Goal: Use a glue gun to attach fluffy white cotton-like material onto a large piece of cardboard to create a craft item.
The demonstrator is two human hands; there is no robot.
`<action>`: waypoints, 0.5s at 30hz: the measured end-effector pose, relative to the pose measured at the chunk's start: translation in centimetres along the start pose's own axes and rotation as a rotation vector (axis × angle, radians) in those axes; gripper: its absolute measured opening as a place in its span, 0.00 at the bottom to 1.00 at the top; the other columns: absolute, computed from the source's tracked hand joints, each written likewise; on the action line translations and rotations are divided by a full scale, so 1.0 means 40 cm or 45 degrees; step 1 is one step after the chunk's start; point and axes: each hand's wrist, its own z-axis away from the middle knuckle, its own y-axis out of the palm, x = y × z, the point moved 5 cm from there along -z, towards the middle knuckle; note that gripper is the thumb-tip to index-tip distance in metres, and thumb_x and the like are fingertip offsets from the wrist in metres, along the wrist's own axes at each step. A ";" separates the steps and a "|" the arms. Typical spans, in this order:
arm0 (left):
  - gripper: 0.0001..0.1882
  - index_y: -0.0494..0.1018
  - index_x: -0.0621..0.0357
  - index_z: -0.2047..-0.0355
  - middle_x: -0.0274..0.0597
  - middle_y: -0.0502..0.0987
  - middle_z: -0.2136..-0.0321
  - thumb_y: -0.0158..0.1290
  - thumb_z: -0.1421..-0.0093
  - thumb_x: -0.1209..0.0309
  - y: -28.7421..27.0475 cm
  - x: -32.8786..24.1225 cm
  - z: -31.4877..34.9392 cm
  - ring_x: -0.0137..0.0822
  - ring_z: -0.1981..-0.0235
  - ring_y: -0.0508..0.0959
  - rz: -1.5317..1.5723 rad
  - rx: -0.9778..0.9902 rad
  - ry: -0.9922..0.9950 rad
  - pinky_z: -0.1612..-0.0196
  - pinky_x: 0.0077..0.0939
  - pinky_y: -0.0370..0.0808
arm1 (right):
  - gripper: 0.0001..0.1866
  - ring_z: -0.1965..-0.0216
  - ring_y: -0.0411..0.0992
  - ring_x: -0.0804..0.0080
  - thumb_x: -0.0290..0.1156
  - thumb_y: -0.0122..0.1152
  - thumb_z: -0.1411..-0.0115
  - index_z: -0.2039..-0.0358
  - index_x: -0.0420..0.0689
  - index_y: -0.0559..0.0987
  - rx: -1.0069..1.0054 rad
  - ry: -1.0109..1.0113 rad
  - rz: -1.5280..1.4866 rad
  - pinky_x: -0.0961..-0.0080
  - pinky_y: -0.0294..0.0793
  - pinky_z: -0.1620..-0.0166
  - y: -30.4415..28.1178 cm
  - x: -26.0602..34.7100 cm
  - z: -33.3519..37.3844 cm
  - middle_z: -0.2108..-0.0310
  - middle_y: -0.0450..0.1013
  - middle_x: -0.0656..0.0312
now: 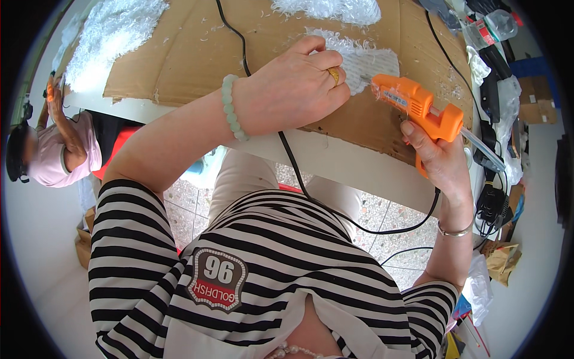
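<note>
An orange hot glue gun (418,107) is in my right hand (442,158), its nozzle turned to the left and a clear glue stick (483,149) coming out of its back end. Thin strands cling near the nozzle. Just left of the nozzle lies a white knitted piece with a shaggy fringe (373,64) on the cardboard. My left hand (299,84) is closed over that piece's left end, fingers curled. The fingertips are hidden, so what they pinch does not show.
A brown cardboard sheet (191,60) covers the white table. More fringed white material (113,39) lies at the far left and a shaggy piece (335,9) at the far edge. A black cord (293,155) crosses the table edge. Bottles and bags (496,27) crowd the right; another person (66,143) is at left.
</note>
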 end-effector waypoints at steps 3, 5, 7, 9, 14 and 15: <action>0.08 0.69 0.60 0.73 0.36 0.71 0.69 0.49 0.56 0.74 0.002 -0.001 0.001 0.35 0.61 0.69 -0.004 -0.015 0.007 0.51 0.35 0.64 | 0.13 0.73 0.67 0.83 0.36 0.62 0.43 0.64 0.40 0.73 0.010 0.007 -0.011 0.85 0.65 0.69 0.000 -0.003 0.004 0.74 0.70 0.69; 0.08 0.69 0.60 0.73 0.37 0.71 0.69 0.49 0.57 0.74 0.002 -0.001 0.002 0.35 0.61 0.69 0.000 -0.019 0.005 0.51 0.35 0.64 | 0.14 0.73 0.67 0.83 0.36 0.62 0.44 0.64 0.40 0.73 0.003 0.014 -0.051 0.85 0.65 0.69 0.002 -0.003 0.008 0.74 0.70 0.69; 0.08 0.69 0.60 0.73 0.37 0.72 0.69 0.49 0.57 0.74 0.004 -0.002 0.002 0.35 0.61 0.69 -0.008 0.002 0.013 0.51 0.35 0.64 | 0.14 0.73 0.67 0.83 0.36 0.63 0.44 0.63 0.40 0.73 -0.003 0.020 -0.091 0.85 0.65 0.69 0.003 -0.002 0.011 0.74 0.70 0.69; 0.08 0.70 0.60 0.73 0.37 0.72 0.69 0.49 0.56 0.73 0.002 -0.002 0.001 0.35 0.61 0.69 -0.003 0.015 0.009 0.51 0.35 0.64 | 0.15 0.73 0.67 0.83 0.37 0.63 0.44 0.63 0.40 0.73 -0.014 0.038 -0.127 0.85 0.66 0.70 0.003 -0.003 0.015 0.74 0.70 0.69; 0.09 0.70 0.59 0.70 0.38 0.73 0.68 0.49 0.55 0.76 -0.009 0.009 0.007 0.36 0.61 0.71 0.105 0.011 -0.020 0.51 0.37 0.65 | 0.15 0.73 0.67 0.84 0.37 0.63 0.44 0.63 0.40 0.73 0.035 0.076 -0.067 0.86 0.65 0.70 0.005 -0.005 0.019 0.74 0.70 0.69; 0.10 0.69 0.58 0.69 0.38 0.74 0.69 0.48 0.54 0.79 -0.009 0.022 0.008 0.38 0.61 0.71 0.270 0.002 -0.110 0.51 0.37 0.65 | 0.15 0.74 0.66 0.84 0.36 0.63 0.44 0.63 0.40 0.73 0.062 0.094 -0.019 0.86 0.65 0.70 0.005 -0.006 0.019 0.74 0.70 0.70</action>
